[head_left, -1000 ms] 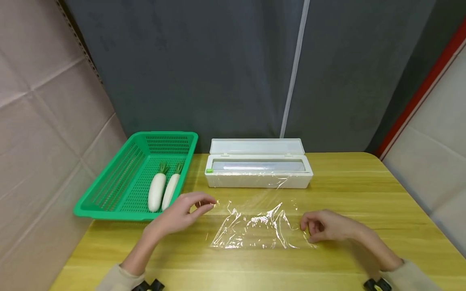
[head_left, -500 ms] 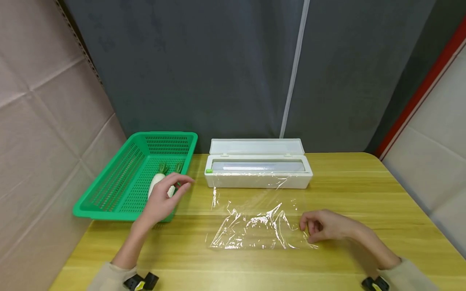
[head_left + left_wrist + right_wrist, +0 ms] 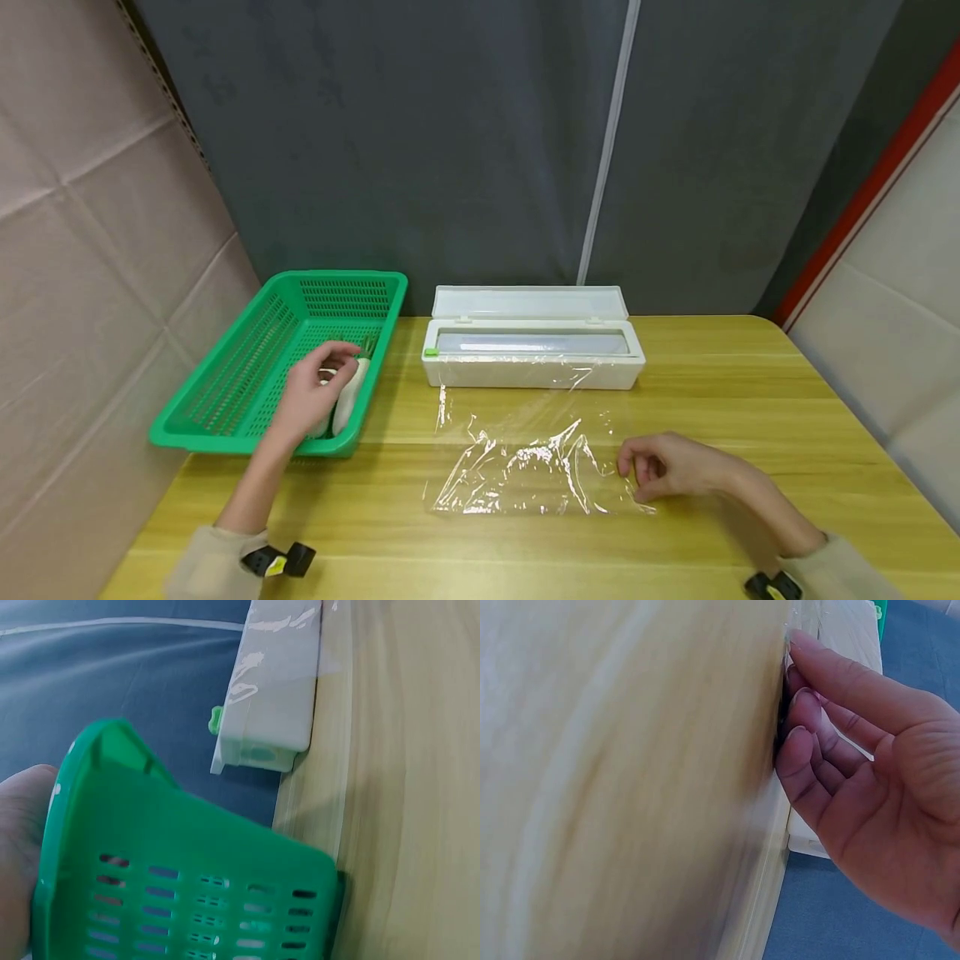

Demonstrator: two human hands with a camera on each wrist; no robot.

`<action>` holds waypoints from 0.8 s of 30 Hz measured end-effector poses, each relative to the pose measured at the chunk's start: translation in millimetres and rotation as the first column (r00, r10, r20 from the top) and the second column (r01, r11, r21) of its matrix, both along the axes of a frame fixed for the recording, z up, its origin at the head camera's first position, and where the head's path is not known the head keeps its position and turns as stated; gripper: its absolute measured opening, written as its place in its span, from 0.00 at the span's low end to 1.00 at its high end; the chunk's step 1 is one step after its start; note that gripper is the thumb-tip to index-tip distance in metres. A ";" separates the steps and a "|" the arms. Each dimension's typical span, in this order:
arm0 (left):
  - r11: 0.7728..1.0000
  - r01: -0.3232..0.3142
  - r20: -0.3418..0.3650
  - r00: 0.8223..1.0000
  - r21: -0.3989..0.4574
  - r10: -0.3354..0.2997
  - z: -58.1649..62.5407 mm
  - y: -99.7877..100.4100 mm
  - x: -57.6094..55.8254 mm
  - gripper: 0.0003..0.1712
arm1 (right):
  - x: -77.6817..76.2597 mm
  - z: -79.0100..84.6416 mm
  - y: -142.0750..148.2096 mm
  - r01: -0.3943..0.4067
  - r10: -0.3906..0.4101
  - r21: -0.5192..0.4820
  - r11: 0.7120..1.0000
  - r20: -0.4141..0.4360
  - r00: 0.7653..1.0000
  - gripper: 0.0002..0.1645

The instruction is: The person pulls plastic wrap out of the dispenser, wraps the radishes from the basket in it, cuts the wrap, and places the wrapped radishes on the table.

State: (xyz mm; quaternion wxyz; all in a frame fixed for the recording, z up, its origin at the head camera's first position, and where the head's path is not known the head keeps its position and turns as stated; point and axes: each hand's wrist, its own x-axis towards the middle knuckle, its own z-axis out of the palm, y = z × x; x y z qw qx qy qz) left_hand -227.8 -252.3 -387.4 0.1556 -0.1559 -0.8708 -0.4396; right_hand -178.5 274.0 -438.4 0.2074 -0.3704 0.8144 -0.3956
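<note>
My left hand (image 3: pixel 318 387) is over the green basket (image 3: pixel 262 446), its fingers bent above one white radish (image 3: pixel 321 429) and partly covering it. Beside that lies a second white radish (image 3: pixel 347 408) with a green leafy top. In the left wrist view the basket wall (image 3: pixel 187 832) hides most of the hand (image 3: pixel 19 859). A sheet of cling film (image 3: pixel 532 454) stretches over the table from its dispenser. At the film's right edge rests my right hand (image 3: pixel 671 467), fingers loosely bent; its thumb (image 3: pixel 855 682) stands apart from the curled fingers in the right wrist view.
The white cling film dispenser (image 3: pixel 536 373) stands at the back of the wooden table (image 3: pixel 555 554), its lid raised, with a green slider at the left end. A dark curtain (image 3: pixel 450 150) hangs behind. Pale walls border both sides.
My left hand has moved from the film's left edge leftward, over the basket rim to the radishes. The film's left side now lies uncovered. The right hand has stayed in place.
</note>
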 end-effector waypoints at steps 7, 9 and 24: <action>0.998 -0.060 0.164 0.984 -0.028 0.064 2.3 -12.0 -6.2 0.21 | 0.2 -0.3 0.9 0.010 -0.010 0.004 1.000 0.014 1.000 0.14; 0.997 -0.069 0.199 0.977 -0.037 0.075 3.9 -15.2 -7.9 0.23 | 0.1 -0.2 0.8 0.012 -0.012 0.006 1.000 0.014 1.000 0.14; 0.991 -0.031 0.440 0.894 -0.127 0.084 4.8 -38.7 -22.9 0.34 | 1.3 0.7 0.2 0.022 -0.023 0.007 1.000 0.027 0.999 0.14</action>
